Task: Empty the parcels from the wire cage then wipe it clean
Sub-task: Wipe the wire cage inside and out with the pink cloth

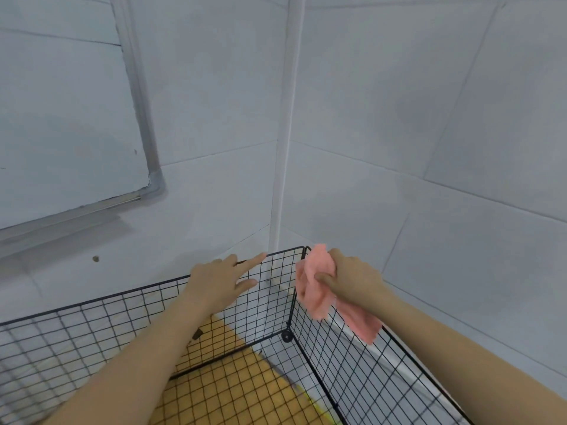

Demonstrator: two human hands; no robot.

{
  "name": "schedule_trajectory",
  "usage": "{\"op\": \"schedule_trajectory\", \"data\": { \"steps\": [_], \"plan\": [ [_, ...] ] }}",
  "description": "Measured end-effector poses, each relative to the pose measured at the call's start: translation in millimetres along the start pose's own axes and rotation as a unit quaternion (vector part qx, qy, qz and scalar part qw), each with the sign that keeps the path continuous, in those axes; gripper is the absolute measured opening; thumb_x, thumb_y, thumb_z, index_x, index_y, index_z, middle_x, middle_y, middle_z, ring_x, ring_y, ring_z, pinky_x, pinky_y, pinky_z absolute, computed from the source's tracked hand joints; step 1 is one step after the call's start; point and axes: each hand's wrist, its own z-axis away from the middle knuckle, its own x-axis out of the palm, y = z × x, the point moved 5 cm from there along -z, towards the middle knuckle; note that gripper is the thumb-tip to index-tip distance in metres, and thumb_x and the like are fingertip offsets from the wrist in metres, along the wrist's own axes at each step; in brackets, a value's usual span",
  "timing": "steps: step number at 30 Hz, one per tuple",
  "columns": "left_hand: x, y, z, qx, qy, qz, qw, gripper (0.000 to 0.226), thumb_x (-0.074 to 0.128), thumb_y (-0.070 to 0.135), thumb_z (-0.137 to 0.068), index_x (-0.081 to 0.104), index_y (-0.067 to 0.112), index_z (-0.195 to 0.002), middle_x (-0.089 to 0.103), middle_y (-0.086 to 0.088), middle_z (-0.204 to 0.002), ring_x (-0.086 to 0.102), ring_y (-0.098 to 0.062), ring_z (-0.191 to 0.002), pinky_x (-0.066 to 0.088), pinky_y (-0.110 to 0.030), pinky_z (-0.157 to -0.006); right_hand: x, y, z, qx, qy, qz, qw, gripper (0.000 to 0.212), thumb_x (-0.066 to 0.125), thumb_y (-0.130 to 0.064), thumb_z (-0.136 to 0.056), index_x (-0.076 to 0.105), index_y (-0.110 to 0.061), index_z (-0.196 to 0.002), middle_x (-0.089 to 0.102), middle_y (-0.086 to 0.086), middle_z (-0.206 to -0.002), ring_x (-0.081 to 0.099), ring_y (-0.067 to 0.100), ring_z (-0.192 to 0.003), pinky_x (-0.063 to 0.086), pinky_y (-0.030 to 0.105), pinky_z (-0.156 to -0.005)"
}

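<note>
A black wire cage (92,329) stands in a room corner, and its yellow floor shows through the mesh. No parcels are visible inside it. My left hand (221,283) rests with straight fingers on the top rim of the far panel, near the far right corner. My right hand (352,280) grips a bunched pink cloth (316,289) against the top edge of the right panel, just at that corner. Part of the cloth hangs down over the right panel's rim.
Grey tiled walls (429,133) close in behind and to the right of the cage. A white corner strip (285,148) runs down to the cage corner. A framed board (61,118) hangs on the left wall.
</note>
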Motion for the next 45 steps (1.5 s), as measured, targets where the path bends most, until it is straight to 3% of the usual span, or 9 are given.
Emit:
{"op": "schedule_trajectory", "data": {
  "steps": [3,6,10,17,23,27,35,42,45],
  "plan": [
    [-3,0,1,-0.001,0.008,-0.003,1.0,0.056,0.012,0.063,-0.094,-0.021,0.057,-0.138,0.05,0.005,-0.111,0.046,-0.009,-0.076,0.036,-0.022,-0.055,-3,-1,9,0.0,0.006,0.032,0.999,0.038,0.049,-0.042,-0.094,0.044,-0.019,-0.123,0.062,0.005,-0.111,0.06,0.027,-0.099,0.036,0.031,-0.071],
    [-4,-1,3,-0.009,0.005,0.004,1.0,0.056,0.012,0.065,-0.092,-0.019,0.058,-0.138,0.052,0.003,-0.109,0.048,-0.01,-0.074,0.043,-0.024,-0.06,-13,-3,12,0.011,0.0,0.075,0.997,0.037,0.051,-0.04,-0.092,0.046,-0.021,-0.123,0.063,0.006,-0.112,0.061,0.028,-0.102,0.037,0.032,-0.072],
    [-5,-6,8,-0.022,0.003,0.003,1.0,0.056,0.013,0.066,-0.092,-0.017,0.058,-0.139,0.054,0.002,-0.108,0.05,-0.011,-0.076,0.045,-0.026,-0.064,-31,-2,20,0.012,0.011,0.136,0.991,0.044,0.051,-0.051,-0.088,0.048,-0.022,-0.122,0.062,0.005,-0.111,0.061,0.028,-0.103,0.04,0.033,-0.073],
    [-4,-28,24,-0.06,0.001,-0.003,0.998,0.06,0.011,0.07,-0.088,-0.018,0.058,-0.139,0.054,0.003,-0.108,0.058,-0.014,-0.084,0.049,-0.028,-0.069,-17,7,41,-0.006,-0.05,0.128,0.99,0.038,0.049,-0.062,-0.085,0.048,-0.025,-0.093,0.063,0.0,-0.101,0.061,0.026,-0.097,0.044,0.034,-0.076],
    [-6,-60,62,-0.109,0.001,-0.015,0.994,0.062,0.011,0.071,-0.088,-0.02,0.056,-0.139,0.055,0.003,-0.109,0.06,-0.015,-0.087,0.048,-0.028,-0.068,20,-40,17,-0.078,-0.042,0.018,0.996,0.03,0.048,-0.046,-0.093,0.047,-0.02,-0.108,0.062,0.005,-0.105,0.059,0.028,-0.095,0.047,0.037,-0.078],
    [-8,-84,88,-0.149,-0.011,0.001,0.989,0.063,0.011,0.071,-0.088,-0.016,0.054,-0.142,0.053,0.002,-0.115,0.06,-0.018,-0.095,0.048,-0.031,-0.069,27,-72,-2,-0.114,-0.022,0.008,0.993,0.027,0.043,-0.04,-0.097,0.048,-0.019,-0.112,0.062,0.004,-0.102,0.053,0.024,-0.082,0.041,0.033,-0.069],
    [-10,-90,92,-0.155,-0.016,0.045,0.987,0.062,0.015,0.071,-0.088,-0.009,0.055,-0.143,0.052,0.003,-0.121,0.057,-0.016,-0.105,0.047,-0.031,-0.076,36,-113,-46,-0.136,-0.031,-0.008,0.99,0.033,0.046,-0.042,-0.094,0.048,-0.019,-0.118,0.06,0.005,-0.108,0.059,0.027,-0.097,0.044,0.034,-0.074],
    [-9,-95,90,-0.151,-0.008,0.043,0.988,0.061,0.017,0.07,-0.09,-0.01,0.056,-0.142,0.051,0.005,-0.113,0.056,-0.013,-0.096,0.043,-0.027,-0.069,42,-134,-67,-0.132,-0.021,0.015,0.991,0.025,0.038,-0.038,-0.096,0.045,-0.02,-0.112,0.051,0.0,-0.091,0.053,0.024,-0.082,0.04,0.032,-0.068],
    [-9,-95,90,-0.149,-0.01,0.043,0.988,0.061,0.015,0.07,-0.088,-0.01,0.057,-0.142,0.051,0.005,-0.111,0.055,-0.012,-0.089,0.043,-0.026,-0.068,41,-128,-64,-0.128,-0.015,0.013,0.992,0.023,0.037,-0.037,-0.096,0.046,-0.02,-0.108,0.058,0.001,-0.093,0.054,0.024,-0.081,0.041,0.032,-0.068]
  ]
}}
